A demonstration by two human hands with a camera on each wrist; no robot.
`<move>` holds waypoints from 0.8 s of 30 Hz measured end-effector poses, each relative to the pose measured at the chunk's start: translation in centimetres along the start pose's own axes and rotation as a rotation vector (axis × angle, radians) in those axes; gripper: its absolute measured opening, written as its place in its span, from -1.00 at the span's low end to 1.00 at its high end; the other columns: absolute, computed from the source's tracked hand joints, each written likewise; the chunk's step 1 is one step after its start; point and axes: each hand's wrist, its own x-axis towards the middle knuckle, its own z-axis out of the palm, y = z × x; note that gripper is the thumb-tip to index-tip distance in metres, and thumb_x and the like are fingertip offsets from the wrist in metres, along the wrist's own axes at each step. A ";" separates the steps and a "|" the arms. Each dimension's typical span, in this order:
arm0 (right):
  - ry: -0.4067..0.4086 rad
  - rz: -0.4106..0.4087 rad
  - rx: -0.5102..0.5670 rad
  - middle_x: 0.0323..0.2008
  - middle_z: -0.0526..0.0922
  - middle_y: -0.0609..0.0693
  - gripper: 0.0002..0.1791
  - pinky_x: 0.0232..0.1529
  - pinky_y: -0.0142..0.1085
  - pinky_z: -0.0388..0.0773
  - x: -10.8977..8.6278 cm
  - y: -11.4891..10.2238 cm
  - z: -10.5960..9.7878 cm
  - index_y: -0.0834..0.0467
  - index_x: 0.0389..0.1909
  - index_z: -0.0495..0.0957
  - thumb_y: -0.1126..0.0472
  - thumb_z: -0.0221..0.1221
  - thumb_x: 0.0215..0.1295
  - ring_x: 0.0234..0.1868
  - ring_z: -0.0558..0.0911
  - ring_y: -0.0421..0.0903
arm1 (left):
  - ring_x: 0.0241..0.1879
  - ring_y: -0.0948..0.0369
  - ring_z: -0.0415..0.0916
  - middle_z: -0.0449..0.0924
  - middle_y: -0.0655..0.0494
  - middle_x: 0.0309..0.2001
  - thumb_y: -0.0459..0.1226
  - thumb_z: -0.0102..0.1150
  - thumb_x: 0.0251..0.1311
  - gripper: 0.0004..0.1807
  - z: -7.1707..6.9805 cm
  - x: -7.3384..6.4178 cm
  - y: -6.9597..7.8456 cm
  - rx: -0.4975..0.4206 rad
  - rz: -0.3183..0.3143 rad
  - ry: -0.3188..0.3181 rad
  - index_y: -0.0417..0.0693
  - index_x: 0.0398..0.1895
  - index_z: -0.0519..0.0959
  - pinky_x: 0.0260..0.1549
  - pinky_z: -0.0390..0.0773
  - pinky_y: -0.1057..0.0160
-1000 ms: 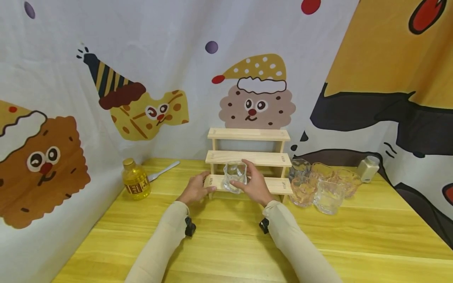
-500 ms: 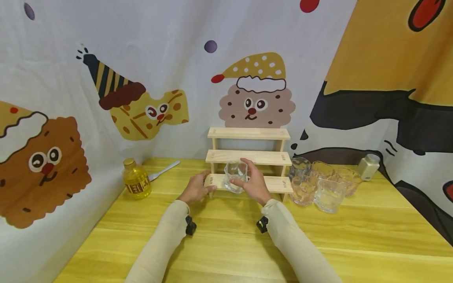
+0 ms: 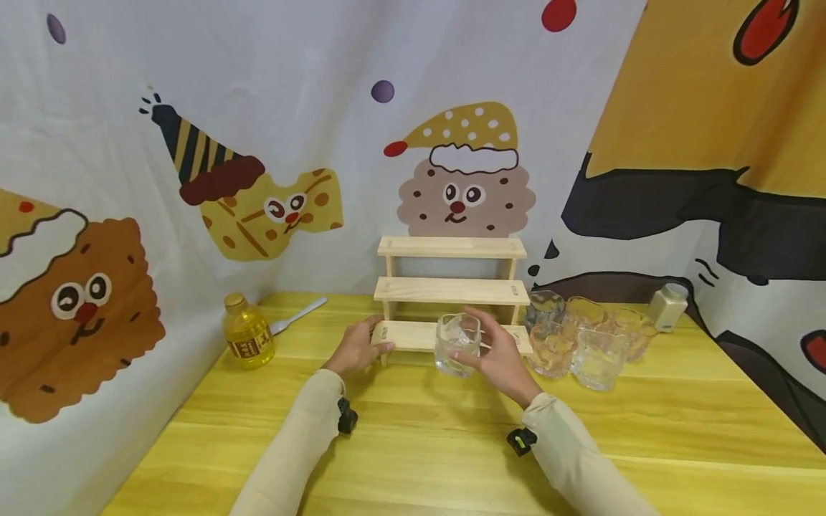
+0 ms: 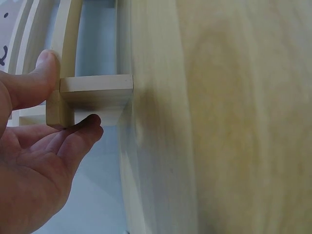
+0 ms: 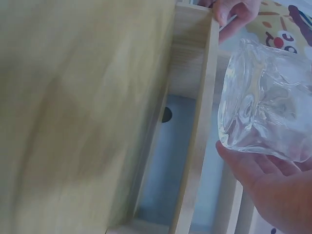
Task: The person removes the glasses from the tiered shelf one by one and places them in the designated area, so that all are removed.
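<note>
A pale wooden three-step rack (image 3: 452, 289) stands against the back curtain. At the left end of its lowest step, my left hand (image 3: 353, 349) grips the board. The left wrist view shows the thumb on one face of the board (image 4: 56, 105) and the fingers against the end and underside. My right hand (image 3: 503, 362) holds a clear wavy-walled glass (image 3: 457, 342) by its side, between thumb and fingers. The glass is in front of the lowest step and overlaps it in the head view. In the right wrist view the glass (image 5: 265, 97) looks see-through, with nothing visible inside.
Several tinted and clear glasses (image 3: 600, 358) cluster right of the rack. Behind them stands a small white-capped jar (image 3: 668, 308). A bottle of yellow oil (image 3: 248, 333) and a pale-handled utensil (image 3: 300, 315) lie left on the wood-grain table (image 3: 413, 444).
My right hand has carried the glass rightward and toward me, away from over the lowest step. The left hand stays on the rack's end.
</note>
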 end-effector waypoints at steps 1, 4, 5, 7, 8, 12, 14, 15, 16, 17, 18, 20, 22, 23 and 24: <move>-0.002 -0.007 -0.014 0.22 0.58 0.20 -0.12 0.08 -0.03 0.68 -0.4 0.1 -0.4 0.02 0.46 0.29 0.28 0.46 0.12 0.12 0.67 0.18 | 0.19 -0.04 0.58 0.60 -0.17 0.21 -0.19 0.29 0.32 -0.24 -0.1 -0.1 0.0 -0.003 -0.001 -0.001 -0.14 0.52 0.23 0.16 0.60 -0.03; -0.021 -0.026 -0.051 0.21 0.59 0.20 -0.13 -0.11 -0.20 0.68 -1.6 0.4 -1.4 0.02 0.46 0.28 0.25 0.46 0.13 -0.03 0.69 0.06 | 0.16 -0.03 0.60 0.60 -0.16 0.19 -0.19 0.30 0.32 -0.25 -0.2 -0.3 0.0 -0.009 -0.006 0.004 -0.14 0.52 0.24 0.13 0.62 -0.02; -0.025 -0.026 -0.063 0.21 0.59 0.19 -0.13 -0.19 -0.24 0.64 -2.0 0.6 -1.8 0.02 0.46 0.29 0.24 0.46 0.13 -0.07 0.69 0.02 | 0.14 -0.02 0.61 0.61 -0.16 0.17 -0.20 0.30 0.32 -0.25 -0.3 -0.3 0.0 -0.012 -0.006 0.004 -0.14 0.51 0.24 0.11 0.62 -0.01; -0.033 -0.022 -0.086 0.20 0.60 0.17 -0.13 -0.29 -0.28 0.55 -2.8 0.8 -2.5 0.02 0.46 0.28 0.21 0.46 0.13 -0.16 0.67 -0.02 | 0.11 0.00 0.62 0.62 -0.16 0.15 -0.19 0.30 0.31 -0.26 -0.3 -0.4 0.0 -0.009 -0.005 0.006 -0.14 0.51 0.26 0.09 0.64 0.00; -0.040 -0.016 -0.093 0.21 0.59 0.17 -0.13 -0.26 -0.25 0.57 -3.1 0.9 -2.8 0.01 0.47 0.27 0.19 0.46 0.14 -0.14 0.67 -0.01 | 0.10 0.01 0.63 0.63 -0.16 0.15 -0.19 0.30 0.31 -0.26 -0.2 -0.4 -0.1 -0.006 -0.004 0.007 -0.14 0.50 0.26 0.08 0.64 0.01; -0.069 0.002 -0.115 0.27 0.53 0.18 -0.12 0.13 0.10 0.62 -4.8 1.3 -4.4 0.00 0.49 0.24 0.12 0.44 0.17 0.13 0.65 0.19 | 0.04 0.05 0.64 0.64 -0.15 0.11 -0.20 0.31 0.31 -0.27 -0.1 -0.4 -0.2 -0.012 0.001 0.007 -0.16 0.50 0.27 0.03 0.66 0.05; -0.089 0.007 -0.119 0.38 0.42 0.21 -0.11 0.24 0.29 0.47 -5.6 1.7 -5.3 -0.02 0.50 0.21 0.09 0.42 0.20 0.31 0.51 0.33 | 0.01 0.07 0.65 0.65 -0.15 0.09 -0.21 0.31 0.31 -0.27 -0.1 -0.4 -0.2 -0.020 0.001 0.005 -0.16 0.49 0.27 0.00 0.66 0.06; -0.100 0.007 -0.119 0.44 0.35 0.23 -0.12 0.24 0.33 0.44 -6.0 1.8 -5.8 -0.02 0.51 0.21 0.08 0.42 0.20 0.35 0.46 0.37 | 0.00 0.07 0.65 0.65 -0.15 0.08 -0.21 0.31 0.31 -0.27 -0.1 -0.4 -0.2 -0.021 0.001 0.005 -0.16 0.49 0.28 0.00 0.66 0.07; -0.114 0.002 -0.123 0.48 0.27 0.26 -0.11 0.24 0.37 0.41 -6.4 2.1 -6.4 0.01 0.51 0.21 0.08 0.41 0.21 0.38 0.40 0.42 | 0.00 0.07 0.65 0.65 -0.14 0.08 -0.21 0.31 0.31 -0.27 0.0 -0.4 -0.2 -0.017 0.000 0.006 -0.15 0.49 0.28 0.00 0.66 0.06; -0.124 -0.002 -0.121 0.51 0.20 0.27 -0.11 0.23 0.39 0.40 -6.7 2.3 -6.9 0.03 0.51 0.21 0.09 0.41 0.21 0.40 0.35 0.44 | 0.02 0.06 0.64 0.64 -0.14 0.09 -0.20 0.31 0.31 -0.27 0.0 -0.4 -0.1 -0.012 0.002 0.008 -0.15 0.49 0.28 0.02 0.65 0.05; -0.136 -0.006 -0.121 0.54 0.13 0.28 -0.11 0.23 0.41 0.38 -7.0 2.5 -7.4 0.05 0.51 0.20 0.09 0.41 0.21 0.43 0.29 0.46 | 0.03 0.04 0.64 0.64 -0.15 0.10 -0.20 0.31 0.31 -0.27 -0.1 -0.4 -0.1 -0.007 0.002 0.010 -0.14 0.49 0.28 0.04 0.65 0.04; -0.162 -0.019 -0.112 0.57 0.05 0.30 -0.10 0.21 0.42 0.39 -7.5 2.9 -8.6 0.12 0.52 0.19 0.12 0.40 0.21 0.45 0.22 0.48 | 0.10 -0.01 0.61 0.62 -0.16 0.14 -0.19 0.31 0.31 -0.27 -0.1 -0.3 0.0 0.004 0.007 0.014 -0.13 0.50 0.28 0.10 0.62 -0.01; -0.179 -0.018 -0.108 0.54 0.11 0.31 -0.09 0.17 0.37 0.47 -8.0 3.2 -9.9 0.15 0.52 0.17 0.15 0.40 0.21 0.45 0.22 0.47 | 0.16 -0.05 0.58 0.61 -0.17 0.17 -0.19 0.30 0.31 -0.27 -0.1 -0.3 0.0 0.017 0.013 0.014 -0.13 0.50 0.27 0.15 0.60 -0.05; -0.178 -0.004 -0.115 0.53 0.15 0.28 -0.09 0.15 0.30 0.52 -8.3 3.3 -10.6 0.12 0.52 0.18 0.13 0.40 0.21 0.45 0.25 0.41 | 0.18 -0.06 0.57 0.60 -0.18 0.18 -0.19 0.30 0.31 -0.27 -0.1 -0.3 0.1 0.019 0.015 0.012 -0.13 0.50 0.27 0.16 0.59 -0.06; -0.178 0.008 -0.128 0.51 0.19 0.26 -0.09 0.13 0.27 0.56 -8.5 3.3 -11.3 0.09 0.53 0.18 0.13 0.40 0.21 0.45 0.26 0.36 | 0.18 -0.07 0.57 0.60 -0.18 0.18 -0.19 0.30 0.32 -0.26 -0.1 -0.2 0.1 0.019 0.016 0.009 -0.13 0.50 0.27 0.16 0.59 -0.07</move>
